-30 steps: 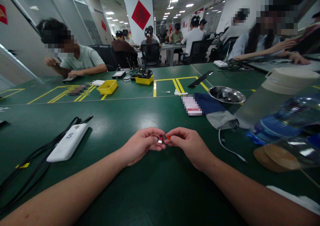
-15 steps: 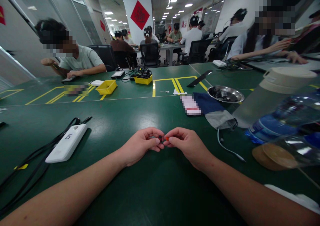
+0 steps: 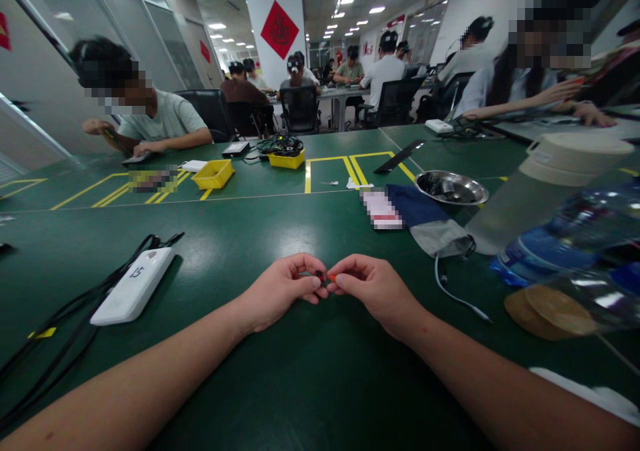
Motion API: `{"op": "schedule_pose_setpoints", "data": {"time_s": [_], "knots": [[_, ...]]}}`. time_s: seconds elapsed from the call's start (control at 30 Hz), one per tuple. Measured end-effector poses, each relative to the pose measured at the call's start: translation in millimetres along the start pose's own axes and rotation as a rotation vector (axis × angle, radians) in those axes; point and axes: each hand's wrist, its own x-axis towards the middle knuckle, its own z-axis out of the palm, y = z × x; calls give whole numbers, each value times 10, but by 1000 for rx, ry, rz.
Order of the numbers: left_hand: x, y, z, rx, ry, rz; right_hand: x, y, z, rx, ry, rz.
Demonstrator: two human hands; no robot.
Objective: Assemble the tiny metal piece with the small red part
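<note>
Over the green table my two hands meet, fingertips almost touching. A small black piece (image 3: 319, 274) is pinched between the thumb and fingers of my left hand (image 3: 290, 283). My right hand (image 3: 369, 286) grips a small orange piece (image 3: 333, 278) between thumb and forefinger, right beside the black one. Both pieces are largely covered by my fingers, so their exact kind does not show. Whether the two pieces touch I cannot tell.
A white power bank (image 3: 135, 286) with black cables lies at left. To the right are a cloth pouch (image 3: 425, 218), a metal dish (image 3: 453, 188), a large cup (image 3: 540, 184) and plastic bottles (image 3: 560, 238). Yellow trays (image 3: 214, 174) stand farther back; people sit around the room.
Both hands stay in nearly the same place, with only a slight shift of the fingers around the black and orange pieces.
</note>
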Motion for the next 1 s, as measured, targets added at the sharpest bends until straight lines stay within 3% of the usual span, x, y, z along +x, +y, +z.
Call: {"op": "schedule_pose_setpoints", "data": {"time_s": [0.63,1.0], "knots": [[17,-10,-16,-128,-9,4,-11,-58,7,-22,19,-4],[21,-16,3,-165,62,-36,-12,-20,0,38,29,11]]}}
